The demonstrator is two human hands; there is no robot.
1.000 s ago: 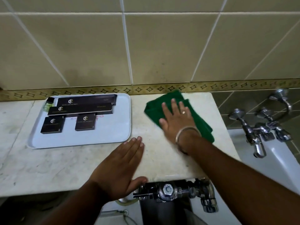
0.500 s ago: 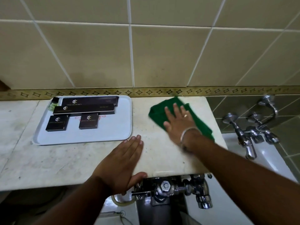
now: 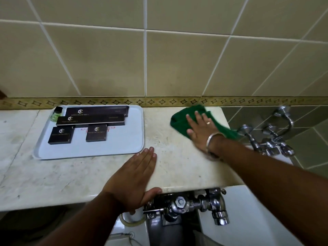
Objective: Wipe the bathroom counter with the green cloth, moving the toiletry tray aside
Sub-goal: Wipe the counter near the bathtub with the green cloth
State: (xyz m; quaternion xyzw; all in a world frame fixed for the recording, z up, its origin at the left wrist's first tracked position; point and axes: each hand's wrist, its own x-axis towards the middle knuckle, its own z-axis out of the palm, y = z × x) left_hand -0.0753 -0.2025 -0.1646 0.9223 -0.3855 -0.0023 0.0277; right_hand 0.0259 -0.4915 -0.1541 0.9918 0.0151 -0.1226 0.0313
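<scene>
The green cloth [image 3: 181,120] lies crumpled at the counter's far right corner, against the wall border. My right hand [image 3: 201,132] presses flat on it, fingers spread, a ring and a metal bangle showing. My left hand [image 3: 134,176] rests flat on the pale marble counter [image 3: 177,157] near its front edge, thumb hooked over the lip, fingertips just short of the tray. The white toiletry tray [image 3: 124,141] sits on the counter's left half, carrying several black boxes [image 3: 95,133] and a small green bottle [image 3: 55,116].
Chrome flush valve and pipes [image 3: 182,205] sit under the counter's front edge. Wall taps [image 3: 266,139] stick out to the right, above a white basin [image 3: 248,210]. Tiled wall [image 3: 142,59] backs the counter. The counter's right end drops off beside the cloth.
My right hand has slid the cloth a little right and back toward the corner. The left hand has stayed planted. The camera has tilted so the scene sits lower in view.
</scene>
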